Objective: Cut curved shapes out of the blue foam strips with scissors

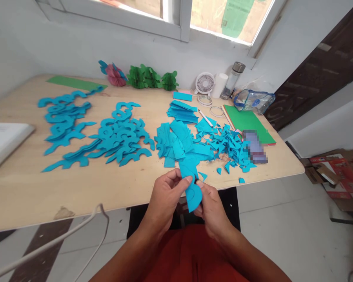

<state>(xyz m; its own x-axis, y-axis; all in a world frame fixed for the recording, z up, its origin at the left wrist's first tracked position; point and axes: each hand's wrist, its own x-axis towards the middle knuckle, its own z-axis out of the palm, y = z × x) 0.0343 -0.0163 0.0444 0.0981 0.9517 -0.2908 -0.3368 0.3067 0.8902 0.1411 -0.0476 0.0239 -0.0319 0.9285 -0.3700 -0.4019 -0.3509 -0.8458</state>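
My left hand [168, 196] pinches a strip of blue paper [192, 196] between thumb and fingers, near the table's front edge. Curved pencil lines run over this strip, and its lower right side has a rounded cut edge. On the strip's right, my right hand [209, 204] is closed around scissors [196, 180]; just a small dark part of them shows at the paper's edge, the rest is hidden by the fingers. Right beyond the hands lies a pile of blue paper pieces [181, 139]. Blue offcuts [228, 143] are scattered to its right.
Wavy blue cutouts [120, 135] lie in heaps on the left of the table [129, 188]. Green paper ornaments [148, 77], a small fan [205, 83] and a bottle [233, 80] stand along the wall. Green sheets [251, 123] lie at right; a white cable [61, 237] hangs front left.
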